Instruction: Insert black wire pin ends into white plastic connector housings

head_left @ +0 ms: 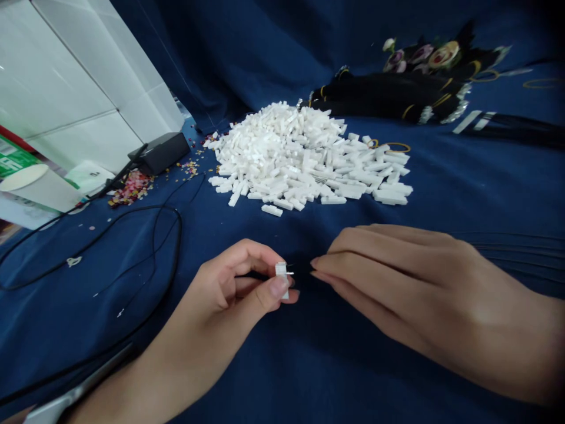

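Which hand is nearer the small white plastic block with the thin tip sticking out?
Left. The left hand has the block in its grip; the right hand is to its right, apart.

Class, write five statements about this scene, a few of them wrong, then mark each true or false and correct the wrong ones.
1. The left hand holds a small white piece. True.
2. The right hand is touching that white piece. False: a gap separates its fingertips from the white piece.
3. A heap of white pieces lies on the blue cloth. True.
4. The paper cup is at the picture's right edge. False: the paper cup is at the left edge.
5. Flowers show at the picture's upper right. True.
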### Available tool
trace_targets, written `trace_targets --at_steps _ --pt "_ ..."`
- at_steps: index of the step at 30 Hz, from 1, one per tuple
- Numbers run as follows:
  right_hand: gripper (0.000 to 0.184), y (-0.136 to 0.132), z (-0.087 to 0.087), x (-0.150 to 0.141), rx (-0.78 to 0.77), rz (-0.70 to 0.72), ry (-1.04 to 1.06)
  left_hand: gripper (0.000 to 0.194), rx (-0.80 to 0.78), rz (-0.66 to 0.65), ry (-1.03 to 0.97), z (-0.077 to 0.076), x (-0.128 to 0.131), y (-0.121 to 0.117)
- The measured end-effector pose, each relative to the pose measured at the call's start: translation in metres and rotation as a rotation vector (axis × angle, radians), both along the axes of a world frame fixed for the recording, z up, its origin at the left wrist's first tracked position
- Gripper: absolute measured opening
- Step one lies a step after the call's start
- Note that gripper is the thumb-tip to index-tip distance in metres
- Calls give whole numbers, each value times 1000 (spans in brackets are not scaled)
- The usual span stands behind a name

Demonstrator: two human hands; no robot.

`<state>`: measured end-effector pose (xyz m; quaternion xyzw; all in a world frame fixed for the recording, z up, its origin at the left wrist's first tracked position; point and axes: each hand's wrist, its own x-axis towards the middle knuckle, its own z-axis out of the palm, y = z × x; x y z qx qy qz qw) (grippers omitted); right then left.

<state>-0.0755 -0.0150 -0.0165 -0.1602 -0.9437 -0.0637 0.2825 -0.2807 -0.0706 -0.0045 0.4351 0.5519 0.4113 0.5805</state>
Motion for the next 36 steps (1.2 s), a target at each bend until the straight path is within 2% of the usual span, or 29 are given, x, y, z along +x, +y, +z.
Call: trace_targets --at_steps 6,13,21,27,30,33,36 --pt "25 0 -1 -1 20 -51 -21 6 -12 12 -13 -1 0 0" --pt "28 0 -1 -1 22 -21 4 8 6 19 47 3 3 -1" --pt "25 -2 0 -3 41 14 25 7 57 -15 143 0 3 -3" --pt "27 -6 1 -9 6 59 53 9 75 -13 134 0 4 -5" --pt "27 4 10 -5 -137 75 25 8 101 27 118 -1 4 -3" --pt "26 26 27 6 -270 45 -58 8 115 107 71 -1 4 0" --pt "39 46 38 20 -153 -83 -140 9 86 158 52 -2 3 2"
